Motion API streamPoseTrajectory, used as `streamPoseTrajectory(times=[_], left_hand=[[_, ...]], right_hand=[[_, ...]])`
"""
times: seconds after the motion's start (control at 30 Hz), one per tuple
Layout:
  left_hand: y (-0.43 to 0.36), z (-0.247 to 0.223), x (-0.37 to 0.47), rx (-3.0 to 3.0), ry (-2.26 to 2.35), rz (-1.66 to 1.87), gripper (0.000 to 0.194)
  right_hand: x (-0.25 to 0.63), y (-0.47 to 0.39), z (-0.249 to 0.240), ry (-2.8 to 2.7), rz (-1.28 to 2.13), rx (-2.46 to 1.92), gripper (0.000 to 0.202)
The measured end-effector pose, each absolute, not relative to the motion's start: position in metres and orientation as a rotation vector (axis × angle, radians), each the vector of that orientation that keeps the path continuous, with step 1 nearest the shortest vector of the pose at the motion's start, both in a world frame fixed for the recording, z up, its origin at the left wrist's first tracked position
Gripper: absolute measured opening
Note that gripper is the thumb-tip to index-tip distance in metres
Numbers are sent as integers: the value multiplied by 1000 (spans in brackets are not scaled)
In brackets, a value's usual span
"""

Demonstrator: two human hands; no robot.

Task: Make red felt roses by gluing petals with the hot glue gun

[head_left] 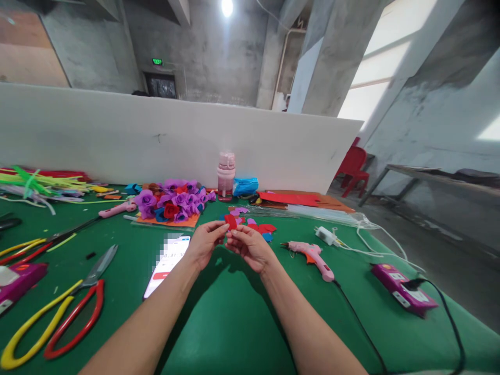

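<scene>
Between both hands, above the green table, is a small red petal-like piece (230,222), perhaps paper or felt. My left hand (207,242) pinches its left side with thumb and forefinger. On its other side, the fingertips of my right hand (250,246) are closed on the same piece. Just beyond the hands lie loose red petals (267,228), with purple and blue ones among them. To the left, a heap of purple, red and blue artificial flowers (179,200) rests on an orange sheet. A pink glue gun (312,256) lies right of my right hand.
Large scissors (84,291) with yellow and red handles lie at left, near a lit phone (166,265). A pink bottle (226,177) stands before the white board (175,140). A purple power strip (404,289) and cables occupy the right side of the table (230,333).
</scene>
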State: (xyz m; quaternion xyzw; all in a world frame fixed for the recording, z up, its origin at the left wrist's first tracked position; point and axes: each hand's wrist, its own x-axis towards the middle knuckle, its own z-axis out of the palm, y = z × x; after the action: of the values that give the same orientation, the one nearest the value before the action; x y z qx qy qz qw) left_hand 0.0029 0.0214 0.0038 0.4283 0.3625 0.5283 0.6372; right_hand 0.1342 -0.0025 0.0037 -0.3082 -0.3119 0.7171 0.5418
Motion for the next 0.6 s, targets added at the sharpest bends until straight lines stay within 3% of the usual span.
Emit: streamPoseTrajectory(times=[0.6], left_hand=[[16, 5, 11, 897, 856, 1313, 26]], right_hand=[[116, -6, -2, -878, 1325, -870, 23]])
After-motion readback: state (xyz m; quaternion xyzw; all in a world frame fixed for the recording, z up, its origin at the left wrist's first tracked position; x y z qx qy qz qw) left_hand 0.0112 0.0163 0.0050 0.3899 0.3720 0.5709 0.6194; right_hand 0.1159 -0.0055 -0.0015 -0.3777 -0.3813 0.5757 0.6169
